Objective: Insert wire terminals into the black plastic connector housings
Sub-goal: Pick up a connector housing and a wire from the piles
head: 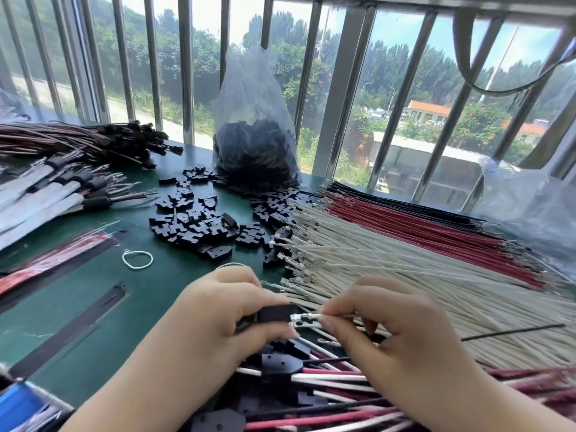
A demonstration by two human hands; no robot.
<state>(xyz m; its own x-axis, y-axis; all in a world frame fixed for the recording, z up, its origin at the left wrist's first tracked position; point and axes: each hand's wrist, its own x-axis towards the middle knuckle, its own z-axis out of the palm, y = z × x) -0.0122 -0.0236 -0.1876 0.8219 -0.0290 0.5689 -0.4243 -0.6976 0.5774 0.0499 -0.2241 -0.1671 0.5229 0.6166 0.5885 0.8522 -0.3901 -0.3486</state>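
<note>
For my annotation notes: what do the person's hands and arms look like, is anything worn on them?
Both the left hand and the right hand are bare: no gloves, rings or watch visible. The forearms are bare too, with no sleeves in view. Fingernails look short and unpainted.

From my feed I see two bare forearms entering from the bottom of the frame, no sleeves on either. The left hand [218, 310] and right hand [396, 325] wear no gloves, rings, watch or bands; the nails are short and unpainted.
</note>
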